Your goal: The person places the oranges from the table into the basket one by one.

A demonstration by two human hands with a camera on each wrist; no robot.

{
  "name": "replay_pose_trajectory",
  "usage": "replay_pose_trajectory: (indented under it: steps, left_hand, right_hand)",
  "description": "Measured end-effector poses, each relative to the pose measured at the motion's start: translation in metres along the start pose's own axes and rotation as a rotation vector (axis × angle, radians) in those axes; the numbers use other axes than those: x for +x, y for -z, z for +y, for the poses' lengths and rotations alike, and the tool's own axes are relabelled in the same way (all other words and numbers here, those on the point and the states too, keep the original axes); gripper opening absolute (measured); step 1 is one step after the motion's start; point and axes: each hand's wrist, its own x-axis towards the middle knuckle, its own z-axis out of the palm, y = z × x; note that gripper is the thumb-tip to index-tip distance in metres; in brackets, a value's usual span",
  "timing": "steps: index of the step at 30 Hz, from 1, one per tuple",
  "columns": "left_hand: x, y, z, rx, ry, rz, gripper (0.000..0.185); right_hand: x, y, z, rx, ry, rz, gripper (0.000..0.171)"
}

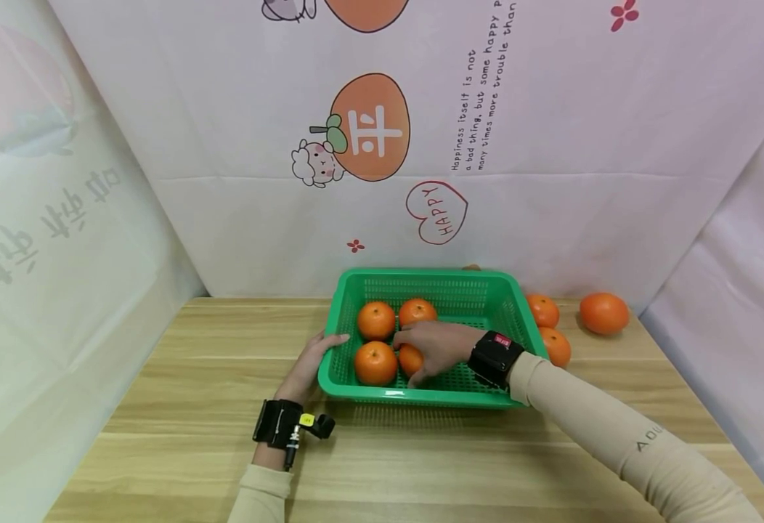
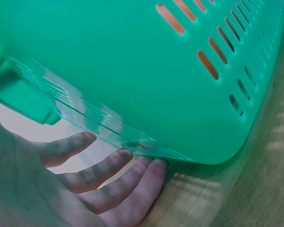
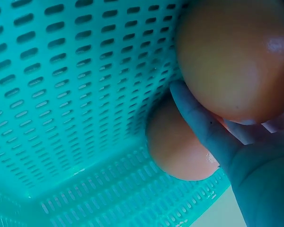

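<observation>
From the head camera, a green perforated plastic basket (image 1: 450, 290) sits on a light wooden surface (image 1: 179, 407) before a white backdrop printed with cartoon persimmons (image 1: 372, 127). Four round oranges lie in the left half of the basket. The right hand (image 1: 436, 349) reaches in from the right, its fingers curled over the front right orange (image 1: 409, 359) and gripping it. Beside that one lies the front left orange (image 1: 375, 363), and behind them sit two more oranges (image 1: 377, 320) side by side. The left hand (image 1: 313, 363) rests against the outside of the basket's left wall with fingers straight, holding nothing. Both wrists wear black camera straps, and both sleeves are beige. Three loose oranges (image 1: 604, 312) lie on the surface to the right of the basket.

From the left wrist camera, the basket's green wall (image 2: 132, 71) fills most of the view. The left hand's straight fingers (image 2: 109, 175) lie beneath the basket's rim, touching it, above the wooden surface (image 2: 255, 189).

From the right wrist camera, the inside of the basket shows as a slotted floor and walls (image 3: 61, 94). A finger (image 3: 199, 118) of the right hand presses along the held orange (image 3: 236, 56), and a second orange (image 3: 177, 146) lies just behind it, against the finger.
</observation>
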Motion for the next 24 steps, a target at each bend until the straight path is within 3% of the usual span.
replay_pose_trajectory:
  steps: [24]
  left_hand:
    - [0.001,0.002,-0.001,0.024,0.009,-0.004,0.072]
  right_hand:
    - [-0.012,0.016,-0.01,0.008,-0.036,0.017,0.075]
